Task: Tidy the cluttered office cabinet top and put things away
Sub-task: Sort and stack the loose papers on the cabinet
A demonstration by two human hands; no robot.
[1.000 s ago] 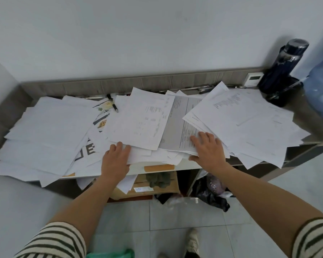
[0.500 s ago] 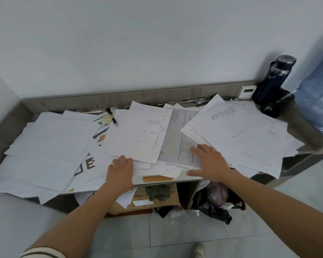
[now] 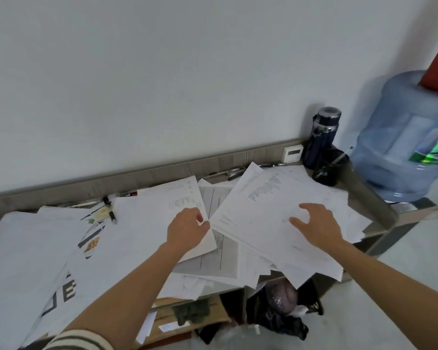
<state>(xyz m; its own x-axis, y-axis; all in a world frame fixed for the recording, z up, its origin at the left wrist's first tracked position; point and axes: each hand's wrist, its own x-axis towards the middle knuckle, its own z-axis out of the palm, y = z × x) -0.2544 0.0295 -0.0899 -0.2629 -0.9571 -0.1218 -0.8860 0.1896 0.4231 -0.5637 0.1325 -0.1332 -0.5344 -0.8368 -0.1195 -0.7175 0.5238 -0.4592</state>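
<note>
Loose white papers cover the grey cabinet top (image 3: 367, 195). A fanned stack of sheets (image 3: 268, 208) lies at the right, a printed sheet (image 3: 162, 210) in the middle, and a wide pile (image 3: 31, 248) at the left. My left hand (image 3: 187, 231) rests on the middle sheet, and its curled fingers and thumb pinch the left corner of the right stack. My right hand (image 3: 316, 226) presses on top of that stack with its fingers spread and slightly bent. A black pen (image 3: 110, 209) lies on the papers near the back.
A dark bottle (image 3: 323, 137) and a small white device (image 3: 292, 154) stand at the back right by the wall. A big blue water jug (image 3: 402, 137) sits right of them. More pens (image 3: 228, 173) lie along the back. Below are a cardboard box (image 3: 167, 322) and black bags (image 3: 281, 319).
Both hands left the front edge and moved back and right. The left now touches the right stack's corner and the right lies on that stack. The view swung right.
</note>
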